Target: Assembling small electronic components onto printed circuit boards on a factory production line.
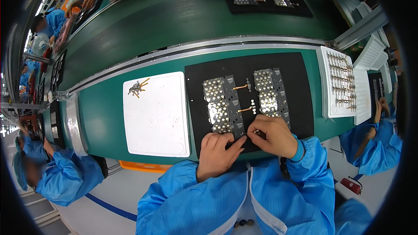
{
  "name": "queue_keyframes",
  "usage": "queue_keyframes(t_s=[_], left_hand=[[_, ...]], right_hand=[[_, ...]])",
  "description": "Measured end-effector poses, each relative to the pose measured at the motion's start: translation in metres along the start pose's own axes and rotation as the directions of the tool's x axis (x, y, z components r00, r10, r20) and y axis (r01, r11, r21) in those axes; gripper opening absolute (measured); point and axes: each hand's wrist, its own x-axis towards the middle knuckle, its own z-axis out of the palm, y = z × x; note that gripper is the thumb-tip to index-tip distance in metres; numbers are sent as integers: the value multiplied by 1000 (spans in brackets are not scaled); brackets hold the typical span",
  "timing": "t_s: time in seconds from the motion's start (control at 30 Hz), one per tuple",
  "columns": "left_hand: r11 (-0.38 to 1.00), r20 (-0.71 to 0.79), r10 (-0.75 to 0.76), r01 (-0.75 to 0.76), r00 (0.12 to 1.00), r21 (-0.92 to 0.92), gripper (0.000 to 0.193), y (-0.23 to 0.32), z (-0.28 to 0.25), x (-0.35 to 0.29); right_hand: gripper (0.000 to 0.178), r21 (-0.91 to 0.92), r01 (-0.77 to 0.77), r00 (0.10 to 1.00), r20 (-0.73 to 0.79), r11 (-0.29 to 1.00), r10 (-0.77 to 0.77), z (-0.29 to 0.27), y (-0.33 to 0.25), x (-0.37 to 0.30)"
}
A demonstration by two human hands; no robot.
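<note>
A: At the near edge of the black mat (300, 100), what has the right hand (274, 135) got?
B: Its grip is pinched together on a small metal part (251, 133), too tiny to tell more. The left hand (216, 154) lies beside it, index fingertip touching the same spot; whether it clamps anything, I cannot tell.
A: And farther up the mat?
B: Two boards (223, 104) with shiny studs, side by side, with gold pins (241, 87) between them.
A: Left of the mat?
B: A white tray (156, 122) on the green counter (100, 109), loose parts (137, 88) in its far corner.
A: Right of the mat?
B: A white rack (327, 104) holding rows of pins.
</note>
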Motion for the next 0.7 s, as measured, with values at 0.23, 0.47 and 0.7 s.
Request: queue_keyframes(t_s=[0.23,0.47,0.7], left_hand=[[1000,6,-26,26,1000,1,44,0,2,-3],[1000,8,-28,28,1000,-12,43,-1,2,-1],[1000,16,-14,14,1000,-9,43,-1,0,0]], right_hand=[[7,-42,14,1000,-23,999,-15,3,1,-1],[5,-85,2,999,-40,996,-6,6,0,0],[5,-91,-10,1000,-30,996,7,4,-1,1]])
